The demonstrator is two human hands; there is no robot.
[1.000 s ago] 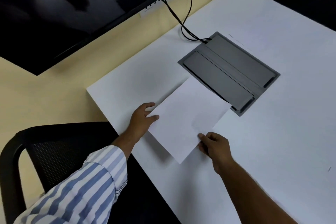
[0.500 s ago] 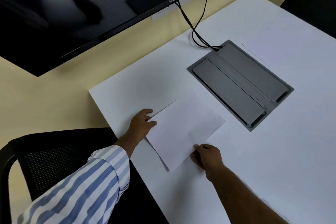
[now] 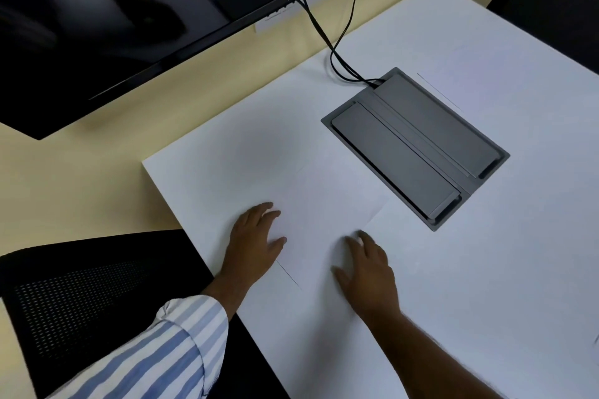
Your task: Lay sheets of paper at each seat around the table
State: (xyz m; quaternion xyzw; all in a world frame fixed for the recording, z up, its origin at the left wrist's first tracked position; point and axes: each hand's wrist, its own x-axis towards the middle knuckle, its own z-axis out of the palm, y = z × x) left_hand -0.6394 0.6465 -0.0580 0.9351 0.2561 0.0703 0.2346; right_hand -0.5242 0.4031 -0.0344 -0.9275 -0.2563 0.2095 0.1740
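Fingers [image 3: 259, 214] of the left hand [image 3: 252, 246] and right hand [image 3: 366, 269] lie loosely spread, palms flat on the white rectangular paper sheet [image 3: 324, 204], which rests flat on the white desk [image 3: 486, 269]. At 2 o'clock sits a grey metal cable hatch [image 3: 415, 146]; at 8 o'clock, a black mesh chair [image 3: 81, 295].

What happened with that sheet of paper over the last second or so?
The sheet of paper was held up at a slant by both hands, its far corner over the grey panel. It has come down toward the person and now lies flat on the table. The left hand and right hand let go of its edges and now rest open and flat. The panel, cables and chair stayed put.
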